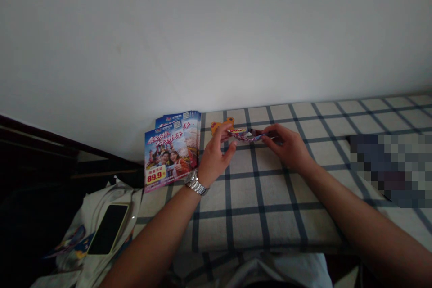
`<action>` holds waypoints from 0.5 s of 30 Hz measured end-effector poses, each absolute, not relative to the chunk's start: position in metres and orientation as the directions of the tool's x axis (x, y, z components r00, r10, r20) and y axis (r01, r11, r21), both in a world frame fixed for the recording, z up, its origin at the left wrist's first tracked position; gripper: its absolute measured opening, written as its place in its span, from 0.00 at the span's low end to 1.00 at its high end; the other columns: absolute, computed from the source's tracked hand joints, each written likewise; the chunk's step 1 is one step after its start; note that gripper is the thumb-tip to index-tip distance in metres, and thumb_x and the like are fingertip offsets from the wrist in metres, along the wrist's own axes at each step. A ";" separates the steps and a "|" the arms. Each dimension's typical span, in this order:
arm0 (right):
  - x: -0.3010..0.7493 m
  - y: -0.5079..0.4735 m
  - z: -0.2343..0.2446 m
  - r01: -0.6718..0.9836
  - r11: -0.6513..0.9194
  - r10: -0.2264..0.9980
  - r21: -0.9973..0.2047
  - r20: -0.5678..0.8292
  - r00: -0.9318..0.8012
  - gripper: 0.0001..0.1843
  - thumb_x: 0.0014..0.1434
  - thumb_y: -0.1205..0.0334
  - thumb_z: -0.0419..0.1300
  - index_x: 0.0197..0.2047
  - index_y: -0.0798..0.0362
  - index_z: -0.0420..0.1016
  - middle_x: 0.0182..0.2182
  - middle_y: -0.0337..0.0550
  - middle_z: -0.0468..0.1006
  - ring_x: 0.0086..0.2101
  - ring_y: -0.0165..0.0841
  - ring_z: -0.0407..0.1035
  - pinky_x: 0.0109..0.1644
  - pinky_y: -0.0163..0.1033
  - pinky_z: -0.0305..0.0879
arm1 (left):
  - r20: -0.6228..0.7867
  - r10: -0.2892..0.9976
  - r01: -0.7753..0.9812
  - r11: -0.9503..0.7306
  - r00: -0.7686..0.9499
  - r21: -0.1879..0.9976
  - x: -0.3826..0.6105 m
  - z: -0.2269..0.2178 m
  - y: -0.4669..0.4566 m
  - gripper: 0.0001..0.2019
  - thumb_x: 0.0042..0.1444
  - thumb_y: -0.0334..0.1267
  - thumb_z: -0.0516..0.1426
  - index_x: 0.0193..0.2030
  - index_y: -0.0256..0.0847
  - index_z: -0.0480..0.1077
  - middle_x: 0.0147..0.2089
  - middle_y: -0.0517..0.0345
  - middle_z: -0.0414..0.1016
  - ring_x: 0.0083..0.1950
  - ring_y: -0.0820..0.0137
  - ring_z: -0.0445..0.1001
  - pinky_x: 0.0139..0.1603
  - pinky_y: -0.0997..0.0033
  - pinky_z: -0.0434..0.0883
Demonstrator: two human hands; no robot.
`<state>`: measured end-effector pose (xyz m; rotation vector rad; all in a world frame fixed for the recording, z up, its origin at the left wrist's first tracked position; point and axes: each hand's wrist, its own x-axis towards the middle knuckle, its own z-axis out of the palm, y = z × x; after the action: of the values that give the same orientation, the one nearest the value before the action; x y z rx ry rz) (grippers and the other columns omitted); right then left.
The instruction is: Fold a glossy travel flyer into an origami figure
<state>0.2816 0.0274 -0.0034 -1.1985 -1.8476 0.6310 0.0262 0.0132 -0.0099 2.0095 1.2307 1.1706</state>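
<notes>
Both my hands hold a small folded piece of colourful printed paper (pixel 248 134) just above the checked cloth (pixel 256 189). My left hand (pixel 216 153), with a metal watch on its wrist, pinches the paper's left end between thumb and fingers. My right hand (pixel 286 146) pinches the right end. A small orange object (pixel 222 124) lies on the cloth just behind my left hand, partly hidden by the fingers. A stack of colourful flyers (pixel 170 153) marked 89.9 lies to the left of my left hand at the cloth's edge.
A white wall (pixel 216 40) rises directly behind the surface. A dark phone (pixel 108 228) lies on white fabric at the lower left. To the left is a dark area with a dark wooden rail. A blurred patch covers something at the right.
</notes>
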 end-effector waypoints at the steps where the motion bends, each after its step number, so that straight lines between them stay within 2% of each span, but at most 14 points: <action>1: 0.283 0.029 -0.004 0.512 0.415 0.908 -0.752 0.378 -0.181 0.08 0.67 0.55 0.63 0.45 0.48 0.76 0.39 0.43 0.83 0.36 0.38 0.80 0.39 0.43 0.80 | 0.417 0.879 0.484 -0.476 0.231 0.734 0.026 -0.010 0.014 0.24 0.70 0.39 0.57 0.69 0.48 0.57 0.63 0.49 0.73 0.61 0.63 0.77 0.66 0.53 0.74; 6: 0.293 0.038 -0.004 0.558 0.415 0.887 -0.719 0.456 -0.072 0.07 0.65 0.56 0.63 0.41 0.50 0.76 0.41 0.46 0.80 0.38 0.38 0.78 0.38 0.43 0.80 | 0.436 0.842 0.634 -0.530 0.316 0.563 0.025 -0.013 0.015 0.19 0.68 0.35 0.58 0.63 0.44 0.63 0.62 0.47 0.72 0.65 0.57 0.72 0.69 0.47 0.70; 15: 0.320 0.052 -0.001 0.707 0.328 0.862 -0.627 0.505 0.048 0.06 0.62 0.58 0.63 0.39 0.51 0.77 0.38 0.45 0.80 0.33 0.36 0.77 0.36 0.41 0.77 | 0.401 0.848 0.666 -0.523 0.346 0.532 0.027 -0.015 0.015 0.16 0.66 0.34 0.59 0.60 0.43 0.67 0.60 0.48 0.71 0.63 0.57 0.71 0.68 0.48 0.70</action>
<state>0.3201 0.0515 -0.0008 -1.4223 -1.6981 0.2172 0.0267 0.0153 -0.0150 2.3375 1.3539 0.9495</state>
